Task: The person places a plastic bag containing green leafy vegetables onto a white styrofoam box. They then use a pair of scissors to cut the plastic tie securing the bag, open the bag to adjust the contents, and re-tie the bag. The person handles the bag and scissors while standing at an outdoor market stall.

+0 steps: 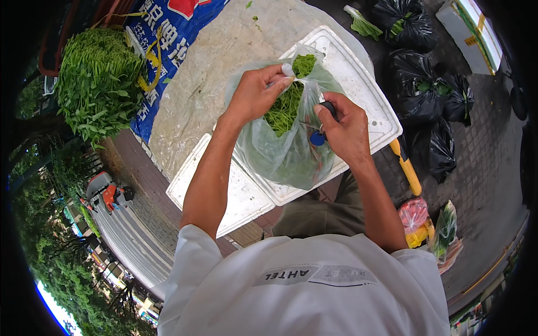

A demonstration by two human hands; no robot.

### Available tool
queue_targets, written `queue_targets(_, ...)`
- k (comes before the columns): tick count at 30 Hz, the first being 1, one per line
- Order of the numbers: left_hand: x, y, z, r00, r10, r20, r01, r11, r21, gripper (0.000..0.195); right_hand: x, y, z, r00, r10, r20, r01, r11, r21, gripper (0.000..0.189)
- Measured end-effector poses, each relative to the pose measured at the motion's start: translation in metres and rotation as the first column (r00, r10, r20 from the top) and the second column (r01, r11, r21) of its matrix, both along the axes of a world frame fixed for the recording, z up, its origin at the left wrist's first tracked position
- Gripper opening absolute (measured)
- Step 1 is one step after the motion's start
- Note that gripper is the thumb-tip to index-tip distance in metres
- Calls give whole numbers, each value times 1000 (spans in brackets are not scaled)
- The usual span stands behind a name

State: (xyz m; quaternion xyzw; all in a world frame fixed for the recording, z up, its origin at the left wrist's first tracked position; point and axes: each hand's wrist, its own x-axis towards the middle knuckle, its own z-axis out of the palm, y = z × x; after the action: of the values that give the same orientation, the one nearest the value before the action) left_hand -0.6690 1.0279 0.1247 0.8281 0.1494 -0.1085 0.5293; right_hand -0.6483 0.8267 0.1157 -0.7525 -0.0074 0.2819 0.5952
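Note:
My left hand [258, 92] pinches the gathered neck of a clear greenish plastic bag [290, 164]. Inside the bag are thin green vegetable stems [282, 113], some showing through its torn or open side. In my right hand [346, 126], against the bag's right side, is a small black-handled object [329, 110] with a metal part, too small to name. A round blue tag [317, 138] and what look like keys hang from it. The bag rests on white foam box lids [361, 92].
A big bundle of leafy greens [98, 84] stands left, near a blue printed banner [164, 38]. Clear sheeting [201, 84] covers the surface ahead. To the right are black plastic bags [416, 84], a foam box [468, 42], a yellow handle [408, 174] and bagged vegetables [446, 231].

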Motion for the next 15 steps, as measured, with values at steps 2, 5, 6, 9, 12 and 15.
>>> queue_targets(2, -2, 0, 0, 1000, 13, 6, -13, 1000, -25, 29, -1, 4, 2, 1000, -26, 3, 26, 999, 48, 24)
queue_targets(5, -5, 1, -2, 999, 35, 26, -34, 998, -58, 28, 2, 8, 14, 999, -35, -17, 37, 995, 94, 25)
queue_targets(6, -6, 1, -3, 998, 40, 41, -37, 997, -65, 28, 5, 8, 19, 999, -23, -38, 27, 995, 96, 25)
queue_targets(9, -7, 1, -5, 997, 54, 61, -50, 997, -59, 28, 9, 11, 26, 999, 32, -12, -31, 993, 113, 25)
queue_targets(12, -5, -2, 0, 996, 50, 79, -49, 999, -12, 28, 11, 16, 24, 990, 125, -68, -119, 989, 86, 24)
queue_targets(15, -6, -5, -1, 994, 51, 98, -53, 998, 17, 29, 15, 20, 22, 991, 134, -10, -133, 990, 54, 24)
